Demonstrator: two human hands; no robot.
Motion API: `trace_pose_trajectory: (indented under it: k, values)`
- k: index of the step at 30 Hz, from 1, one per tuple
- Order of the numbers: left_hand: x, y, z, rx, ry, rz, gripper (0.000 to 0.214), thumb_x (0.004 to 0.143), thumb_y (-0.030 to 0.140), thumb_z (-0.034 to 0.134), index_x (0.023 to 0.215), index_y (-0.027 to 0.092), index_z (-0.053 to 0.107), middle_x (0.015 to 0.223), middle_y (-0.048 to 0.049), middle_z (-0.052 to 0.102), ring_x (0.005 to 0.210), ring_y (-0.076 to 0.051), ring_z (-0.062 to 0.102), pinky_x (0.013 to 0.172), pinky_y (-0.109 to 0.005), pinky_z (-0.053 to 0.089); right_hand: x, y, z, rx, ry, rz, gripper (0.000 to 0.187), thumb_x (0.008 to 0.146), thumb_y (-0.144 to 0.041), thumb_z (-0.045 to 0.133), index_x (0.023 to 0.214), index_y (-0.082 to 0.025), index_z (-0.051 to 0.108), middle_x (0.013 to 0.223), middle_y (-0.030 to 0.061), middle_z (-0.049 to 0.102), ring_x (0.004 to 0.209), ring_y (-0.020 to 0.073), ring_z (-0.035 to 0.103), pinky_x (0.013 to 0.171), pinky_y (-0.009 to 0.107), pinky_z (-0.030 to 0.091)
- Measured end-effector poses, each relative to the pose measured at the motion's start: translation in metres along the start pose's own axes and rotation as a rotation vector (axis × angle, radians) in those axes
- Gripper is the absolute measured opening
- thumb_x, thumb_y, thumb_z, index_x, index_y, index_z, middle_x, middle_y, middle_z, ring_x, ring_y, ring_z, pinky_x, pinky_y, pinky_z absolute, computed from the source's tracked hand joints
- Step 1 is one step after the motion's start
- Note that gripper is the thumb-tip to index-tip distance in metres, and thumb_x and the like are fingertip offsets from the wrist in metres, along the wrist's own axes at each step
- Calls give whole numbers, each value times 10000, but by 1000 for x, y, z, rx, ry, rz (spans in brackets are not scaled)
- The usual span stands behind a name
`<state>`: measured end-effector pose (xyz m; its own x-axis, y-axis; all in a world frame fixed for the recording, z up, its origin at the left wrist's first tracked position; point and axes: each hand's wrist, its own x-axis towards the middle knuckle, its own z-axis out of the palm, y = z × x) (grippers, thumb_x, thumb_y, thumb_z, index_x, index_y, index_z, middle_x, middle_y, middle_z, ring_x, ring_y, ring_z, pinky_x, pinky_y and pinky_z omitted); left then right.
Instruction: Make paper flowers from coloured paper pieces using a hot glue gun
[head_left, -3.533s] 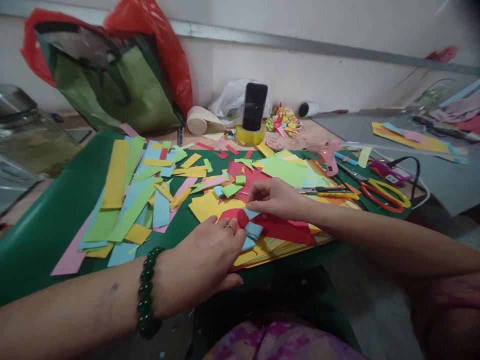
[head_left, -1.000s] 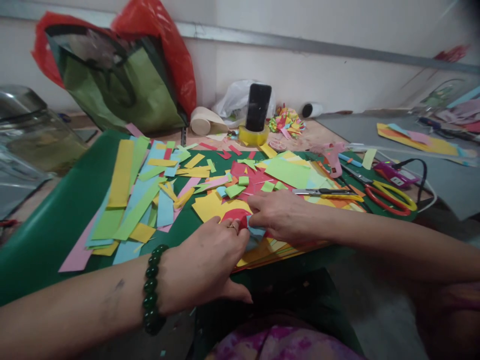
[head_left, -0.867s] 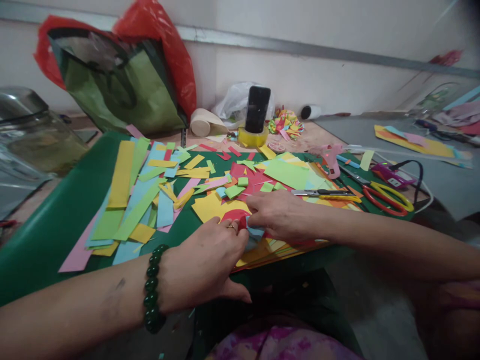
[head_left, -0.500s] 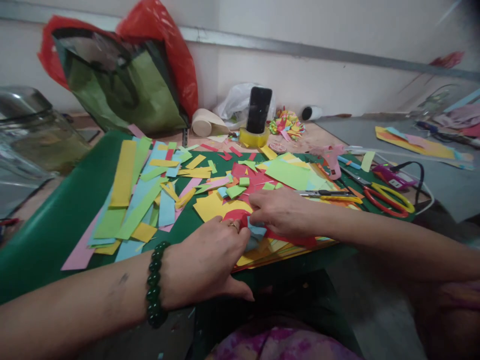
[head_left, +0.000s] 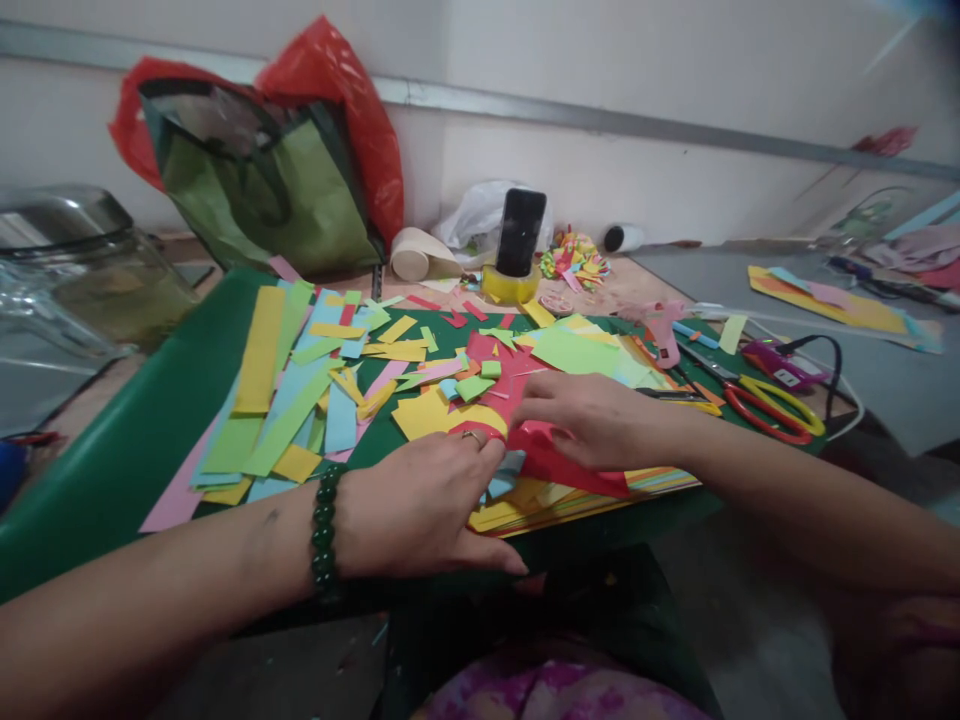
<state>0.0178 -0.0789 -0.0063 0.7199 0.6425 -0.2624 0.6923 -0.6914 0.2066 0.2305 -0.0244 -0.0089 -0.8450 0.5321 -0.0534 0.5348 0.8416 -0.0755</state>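
My left hand (head_left: 420, 500) lies over the paper pile with its thumb stretched away from the fingers; it wears a ring and a green bead bracelet (head_left: 323, 530). Its fingertips press on a red paper piece (head_left: 480, 425) beside yellow paper (head_left: 420, 412). A light blue paper piece (head_left: 508, 473) shows just right of these fingers. My right hand (head_left: 581, 418) is over red paper (head_left: 577, 465), fingers bent and close together; whatever is at its fingertips is hidden. Small folded green pieces (head_left: 475, 388) lie behind the hands.
Coloured paper strips (head_left: 259, 350) spread across the green mat (head_left: 217, 330) at left. Scissors (head_left: 772, 405), a pink glue gun (head_left: 664, 335) and a purple device (head_left: 784, 365) lie at right. A phone (head_left: 521, 232) stands behind; a glass jug (head_left: 97, 270) is at far left.
My right hand has lifted off the light blue piece and shifted slightly right, over the red paper. My left hand remains on the paper. The whole view has shifted a little.
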Motion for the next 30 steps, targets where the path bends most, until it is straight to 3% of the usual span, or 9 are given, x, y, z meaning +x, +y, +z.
trace_pose_trajectory:
  k: [4,8,11,15,19,23,26,28,30]
  values:
    - [0,-4,-3,-74,6,-11,584,861,664,518,1099,132,547,1085,-123,644,961,-267,644,808,-346,496,-8,-9,9,19,48,-92,262,880,-170,528,1094,-183,678,963,96,598,823,185,544,665,276,414]
    - [1,-4,-4,-66,3,-5,574,863,674,499,1021,131,597,1049,-120,641,941,-267,633,809,-354,493,-17,-19,17,36,129,-190,281,834,-111,526,1044,-180,698,917,88,604,780,183,536,653,279,410]
    - [3,-3,-4,-17,26,12,603,838,705,506,953,126,628,1002,-123,647,917,-272,625,806,-364,490,-22,-16,16,76,182,-172,262,841,-106,501,1002,-165,699,914,89,621,777,171,553,655,267,422]
    - [3,-2,-4,53,47,3,643,806,746,506,902,124,639,972,-126,652,908,-281,620,810,-372,488,-22,3,8,122,250,17,237,875,-134,471,953,-171,691,935,89,654,831,167,603,706,268,451]
    - [1,0,0,57,56,-29,695,758,776,538,949,117,642,972,-132,654,906,-299,630,786,-375,494,-27,16,-7,151,290,224,235,900,-233,479,967,-182,698,867,69,688,751,159,617,670,265,440]
    - [1,0,2,-3,77,-44,686,726,757,599,986,123,638,969,-123,662,884,-296,650,751,-357,499,-50,32,-26,77,55,566,363,931,-437,465,742,-199,664,630,22,621,552,141,524,538,261,345]
    - [0,-1,1,10,57,-56,651,716,746,621,954,140,643,954,-113,668,880,-291,654,749,-349,496,-74,66,-30,-52,-62,927,471,926,-524,465,604,-197,571,590,36,565,528,143,461,539,278,295]
    - [-1,0,-2,32,43,-49,640,719,749,616,924,144,647,948,-114,671,888,-301,649,760,-361,492,-88,97,-24,-69,23,1087,493,876,-541,543,525,-198,505,556,49,514,527,135,425,560,299,291]
    - [-1,0,-5,44,26,-49,642,724,749,611,933,143,646,942,-113,675,880,-306,646,755,-371,489,-96,126,-10,87,281,1031,490,810,-540,619,485,-208,464,511,26,449,500,104,385,552,309,287]
